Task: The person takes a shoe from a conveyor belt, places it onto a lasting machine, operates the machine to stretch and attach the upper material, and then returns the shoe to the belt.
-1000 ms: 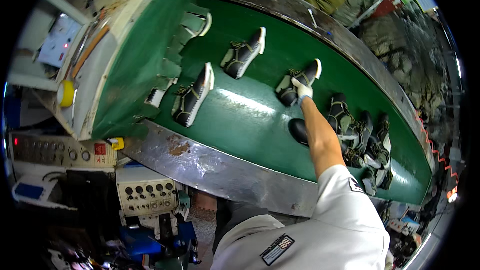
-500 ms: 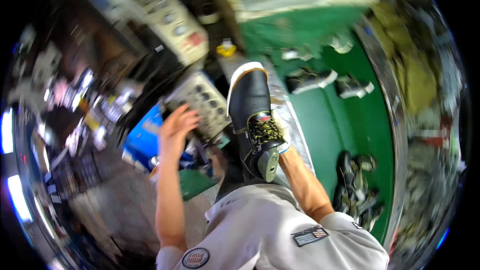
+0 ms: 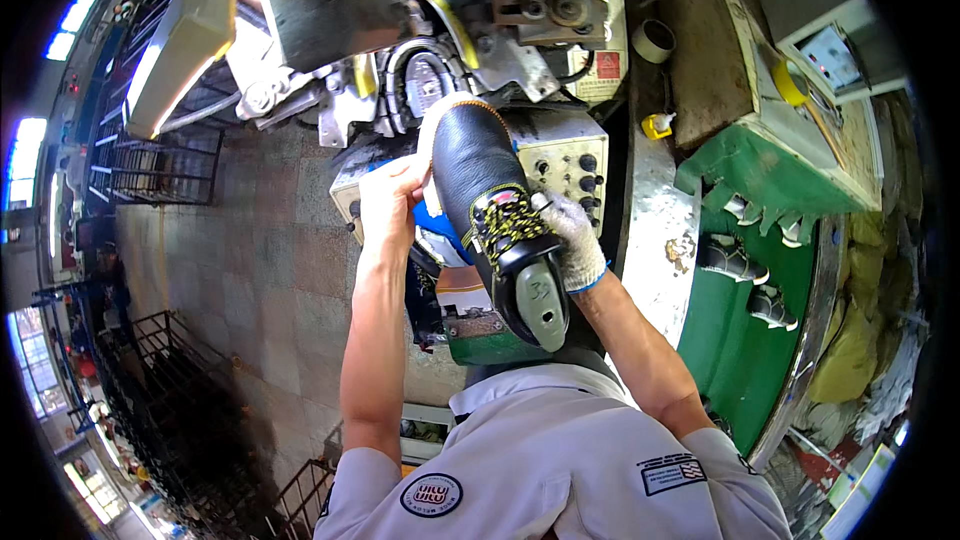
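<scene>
A black leather shoe point(image 3: 474, 155) with a pale sole edge and yellow-and-black laces is held in front of my body, toe pointing away. A grey-green shoe last point(image 3: 541, 305) sticks out of its heel opening. My right hand point(image 3: 570, 238), in a white knit glove, grips the shoe's right side by the laces. My bare left hand point(image 3: 393, 188) is closed against the sole edge on the left side; its fingertips are partly hidden behind the shoe. Just beyond the toe stands a machine with a curved, hose-lined metal fixture point(image 3: 424, 80).
A control box with dark knobs point(image 3: 565, 165) sits below the machine. On the right, a green-lined trough point(image 3: 735, 340) holds several shoes point(image 3: 735, 260). A bench with a green cloth point(image 3: 790, 165) carries a yellow tape roll point(image 3: 789, 83). Metal racks point(image 3: 150, 165) stand at left.
My view has swung left, toward the machine. My left hand, open and apart from the shoe before, now touches its left side. My right hand still holds the shoe.
</scene>
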Motion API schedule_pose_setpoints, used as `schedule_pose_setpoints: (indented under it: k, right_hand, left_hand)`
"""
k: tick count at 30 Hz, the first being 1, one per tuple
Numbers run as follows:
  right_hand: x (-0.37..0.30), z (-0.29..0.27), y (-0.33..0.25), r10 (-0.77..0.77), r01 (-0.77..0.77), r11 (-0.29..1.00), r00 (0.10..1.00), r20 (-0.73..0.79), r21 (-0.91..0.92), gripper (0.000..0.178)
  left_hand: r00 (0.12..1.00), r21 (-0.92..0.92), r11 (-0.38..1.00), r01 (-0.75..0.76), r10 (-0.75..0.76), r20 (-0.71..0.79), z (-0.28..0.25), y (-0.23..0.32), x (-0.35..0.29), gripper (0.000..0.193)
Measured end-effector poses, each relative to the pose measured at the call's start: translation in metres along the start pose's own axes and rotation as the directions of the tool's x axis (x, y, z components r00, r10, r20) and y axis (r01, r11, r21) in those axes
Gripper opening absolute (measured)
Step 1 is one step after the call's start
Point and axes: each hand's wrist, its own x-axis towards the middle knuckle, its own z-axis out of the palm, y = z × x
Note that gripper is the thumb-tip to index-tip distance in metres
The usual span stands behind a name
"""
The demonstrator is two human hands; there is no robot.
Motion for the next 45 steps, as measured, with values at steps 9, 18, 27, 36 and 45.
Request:
schedule_pose_setpoints:
  k: [9, 18, 27, 36, 45]
  right_hand:
    - [0.009, -0.003, 0.029, 0.103, -0.031, 0.952, 0.970, -0.222, 0.305, 0.045]
    - [0.025, 0.021, 0.011, -0.105, 0.096, 0.984, 0.993, -0.058, -0.148, 0.059]
    - [0.040, 0.006, 0.023, -0.092, 0.091, 0.995, 0.995, -0.033, -0.045, 0.063]
    - [0.081, -0.004, 0.033, -0.173, 0.177, 0.984, 0.975, -0.137, 0.019, 0.058]
    - [0.114, 0.031, 0.025, -0.365, 0.339, 0.927, 0.915, -0.173, -0.161, 0.045]
  left_hand:
    - [0.998, -0.174, 0.985, -0.013, 0.024, 0.062, 0.005, 0.021, 0.023, 0.015]
    - [0.876, 0.215, 0.938, -0.272, 0.334, -0.348, 0.043, 0.022, 0.036, 0.022]
    - [0.837, -0.198, 0.927, -0.318, 0.177, -0.518, 0.047, 0.029, 0.063, 0.038]
    - [0.926, 0.083, 0.958, -0.273, 0.285, -0.248, 0.009, 0.000, 0.022, 0.030]
    - [0.917, 0.176, 0.950, -0.259, 0.299, -0.263, 0.019, -0.010, 0.007, 0.033]
